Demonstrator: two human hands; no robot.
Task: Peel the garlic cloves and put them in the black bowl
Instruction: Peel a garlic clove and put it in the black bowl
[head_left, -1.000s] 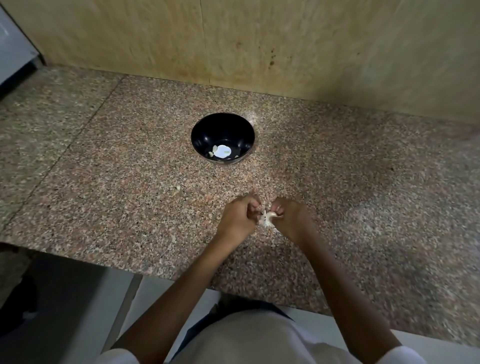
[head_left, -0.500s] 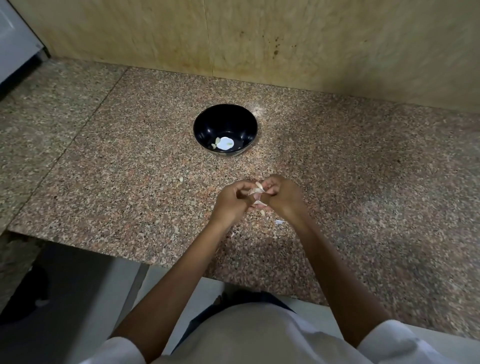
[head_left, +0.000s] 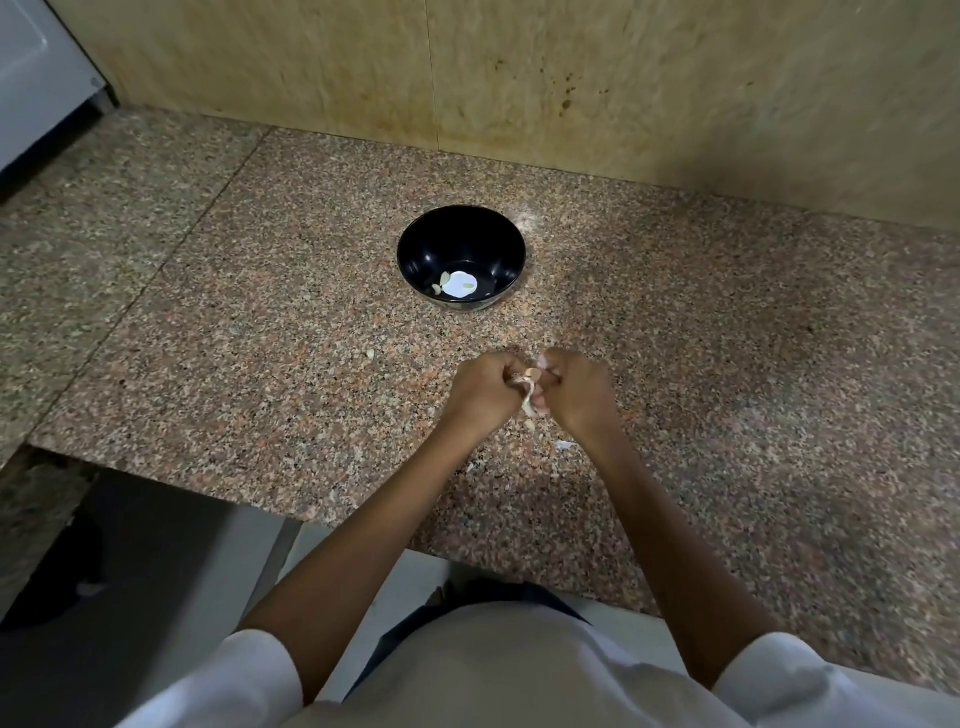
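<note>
The black bowl stands on the granite counter near the wall, with a few pale peeled cloves and a bright glare spot at its bottom. In front of it, my left hand and my right hand are knuckle to knuckle above the counter. Between them they pinch a garlic clove, and a strip of papery skin hangs down from it. Most of the clove is hidden by my fingers.
Bits of garlic skin lie on the counter: one left of my hands, others just below them. The counter's front edge steps back at the left. A yellowish wall closes the back. A white appliance stands at far left.
The hands stayed together on the clove. A longer strip of skin now hangs between them than half a second ago.
</note>
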